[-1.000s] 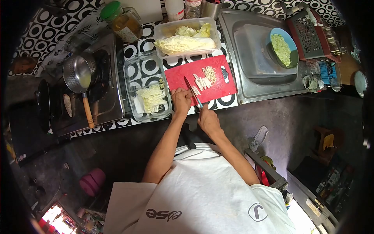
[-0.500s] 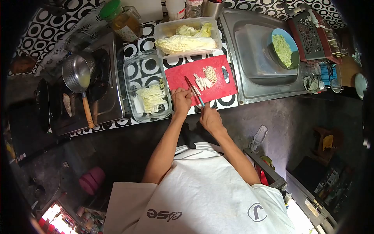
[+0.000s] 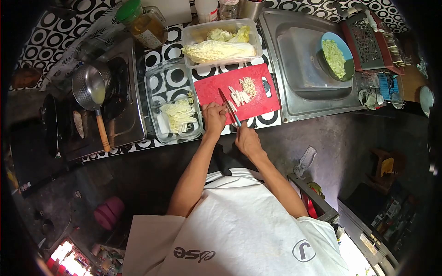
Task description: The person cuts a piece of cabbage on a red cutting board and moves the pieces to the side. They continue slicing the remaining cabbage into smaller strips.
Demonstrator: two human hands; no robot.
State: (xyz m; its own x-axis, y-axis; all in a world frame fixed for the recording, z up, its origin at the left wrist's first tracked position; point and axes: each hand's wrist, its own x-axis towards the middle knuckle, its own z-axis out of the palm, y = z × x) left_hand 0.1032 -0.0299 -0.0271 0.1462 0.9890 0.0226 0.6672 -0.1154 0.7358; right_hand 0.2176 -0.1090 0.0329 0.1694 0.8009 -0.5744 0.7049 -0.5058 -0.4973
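My right hand (image 3: 249, 141) is closed round the blue handle of a kitchen knife (image 3: 224, 97). The blade points away and to the left over a red cutting board (image 3: 212, 88). Beside the blade, my left hand (image 3: 214, 118) has its fingers curled down on a pale napa cabbage piece (image 3: 226, 110), mostly covered by the fingers. Cut cabbage strips (image 3: 239, 97) lie to the right of the blade. Behind them is a small heap of diced cabbage (image 3: 248, 86).
Left of the board, a glass dish (image 3: 150, 96) holds cabbage leaves. A plastic container (image 3: 188, 36) with napa cabbage stands behind. To the right, a bowl (image 3: 348, 55) of shredded greens sits over the sink (image 3: 299, 110). A pan (image 3: 87, 87) rests on the stove (image 3: 133, 115) at left.
Almost nothing differs. My right hand and the knife have shifted very slightly, while my left hand stays in place on the board.
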